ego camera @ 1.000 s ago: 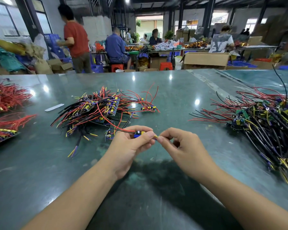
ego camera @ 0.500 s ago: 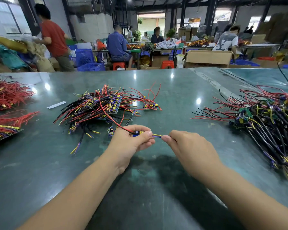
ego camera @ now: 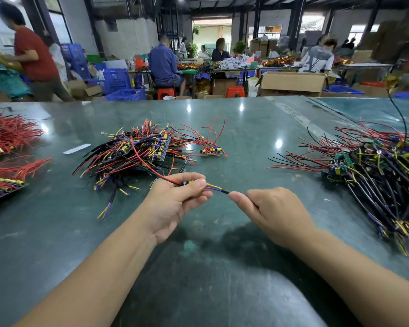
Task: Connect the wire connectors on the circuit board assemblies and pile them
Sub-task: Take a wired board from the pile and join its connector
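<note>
Right now the left hand point(ego camera: 172, 204) pinches a small circuit board assembly point(ego camera: 194, 182) above the tabletop point(ego camera: 246, 128) near its front edge, the right hand point(ego camera: 273, 211) pinching its wire end point(ego camera: 223, 191); pulling could slip the thin wire free.

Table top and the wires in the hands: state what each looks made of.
Table top: a dark green, hard, glossy sheet, perhaps painted or laminated; lamps glint on it and fine scratches show. Wires: flexible yellow and purple plastic-looking insulation, bending between the left hand and right hand.
</note>
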